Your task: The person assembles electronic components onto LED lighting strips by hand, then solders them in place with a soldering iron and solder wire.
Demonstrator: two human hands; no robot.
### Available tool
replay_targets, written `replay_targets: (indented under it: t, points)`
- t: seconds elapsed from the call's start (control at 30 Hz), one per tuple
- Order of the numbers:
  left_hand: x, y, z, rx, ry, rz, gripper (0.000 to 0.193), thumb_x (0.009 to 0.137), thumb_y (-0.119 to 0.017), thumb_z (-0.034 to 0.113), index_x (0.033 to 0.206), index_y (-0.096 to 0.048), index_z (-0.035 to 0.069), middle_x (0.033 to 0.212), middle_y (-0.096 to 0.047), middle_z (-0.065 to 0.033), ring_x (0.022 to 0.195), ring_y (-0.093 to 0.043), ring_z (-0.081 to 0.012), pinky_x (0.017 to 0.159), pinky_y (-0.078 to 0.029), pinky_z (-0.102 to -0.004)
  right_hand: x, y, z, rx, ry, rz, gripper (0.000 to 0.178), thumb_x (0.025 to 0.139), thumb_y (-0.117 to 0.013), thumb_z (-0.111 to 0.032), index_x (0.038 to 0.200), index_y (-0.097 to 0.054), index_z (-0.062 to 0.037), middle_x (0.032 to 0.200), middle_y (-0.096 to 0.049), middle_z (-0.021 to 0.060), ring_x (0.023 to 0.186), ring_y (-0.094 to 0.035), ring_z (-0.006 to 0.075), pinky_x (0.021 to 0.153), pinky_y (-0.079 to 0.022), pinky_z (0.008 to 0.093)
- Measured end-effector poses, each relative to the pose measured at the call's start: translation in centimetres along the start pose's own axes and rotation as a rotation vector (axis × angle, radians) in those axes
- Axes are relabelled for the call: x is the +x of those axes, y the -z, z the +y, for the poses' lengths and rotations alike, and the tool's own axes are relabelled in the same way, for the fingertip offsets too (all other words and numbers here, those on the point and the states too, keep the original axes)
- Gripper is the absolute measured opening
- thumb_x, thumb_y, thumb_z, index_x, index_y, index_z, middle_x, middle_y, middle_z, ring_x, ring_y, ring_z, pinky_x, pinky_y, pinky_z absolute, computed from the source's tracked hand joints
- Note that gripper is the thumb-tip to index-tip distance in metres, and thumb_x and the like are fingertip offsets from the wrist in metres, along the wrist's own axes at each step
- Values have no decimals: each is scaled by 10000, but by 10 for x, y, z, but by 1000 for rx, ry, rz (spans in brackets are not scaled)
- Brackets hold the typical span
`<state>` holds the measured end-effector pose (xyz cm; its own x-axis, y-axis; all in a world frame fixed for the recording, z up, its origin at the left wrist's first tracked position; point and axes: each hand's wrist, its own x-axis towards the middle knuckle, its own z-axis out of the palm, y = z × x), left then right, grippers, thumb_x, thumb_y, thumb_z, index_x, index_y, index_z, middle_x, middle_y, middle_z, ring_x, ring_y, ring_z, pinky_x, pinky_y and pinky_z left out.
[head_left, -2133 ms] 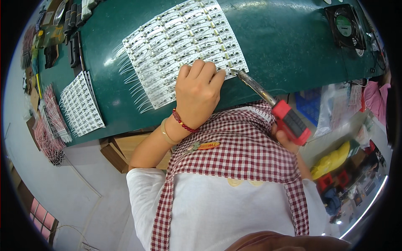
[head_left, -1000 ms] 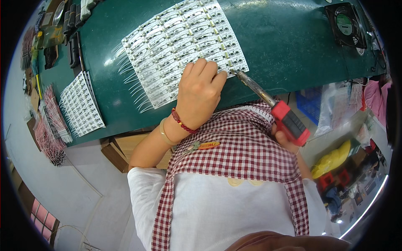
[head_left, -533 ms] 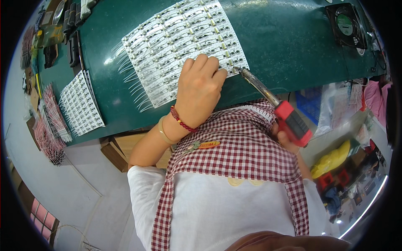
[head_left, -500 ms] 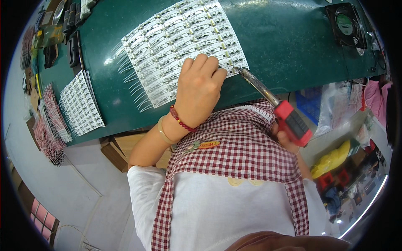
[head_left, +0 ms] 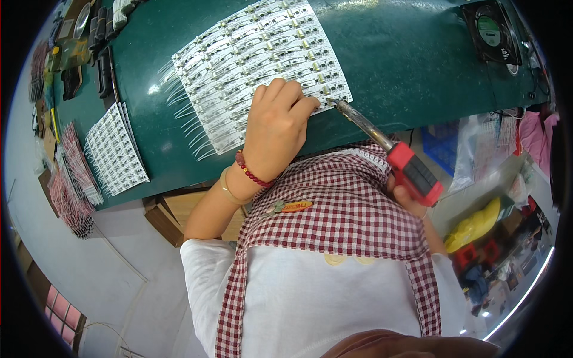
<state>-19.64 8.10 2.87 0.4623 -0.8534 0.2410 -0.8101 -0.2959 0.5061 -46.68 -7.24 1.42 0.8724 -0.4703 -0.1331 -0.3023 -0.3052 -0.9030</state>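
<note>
A white panel of small circuit boards (head_left: 256, 53) lies on the green table, with thin white wires fringing its left side. My left hand (head_left: 277, 119) rests over the panel's near edge, fingers curled and thumb pressed toward the forefinger; whatever they pinch is hidden or too small to name. In my right hand (head_left: 409, 200), partly behind the handle, is a red and black soldering iron (head_left: 415, 173). Its metal tip meets the panel near the front right corner, just right of my left thumb.
A smaller stack of circuit panels (head_left: 116, 149) lies at the left, beside bundles of red and white wires (head_left: 71, 179). Behind it is a black-handled tool (head_left: 105, 71). A black fan (head_left: 490, 34) stands at the far right. A blue basket (head_left: 439, 146) sits below the table edge.
The soldering iron's tip has shifted slightly left along the panel's near edge. My left hand has also moved a little left, its thumb now reaching further out from the fingers.
</note>
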Motion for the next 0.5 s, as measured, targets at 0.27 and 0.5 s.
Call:
replay_targets:
  t: [0.27,0.5]
  points:
    - [-5,-2,0,-18,-27,2,133,704,-641,3,814,-659,75,751,-475,-43,750,-487,-221,665,-364,-343,-3,-2,2,-98,9,27,184,733,-712,-143,896,-688,-59,863,-663,122,691,-661,272,582,-525,335]
    - [-8,-5,3,11,-47,19,176,681,-664,-22,835,-662,64,748,-478,-48,737,-484,-227,652,-380,-347,-4,2,-1,38,-22,-4,190,783,-686,-254,841,-678,-74,783,-621,87,616,-624,254,515,-474,338]
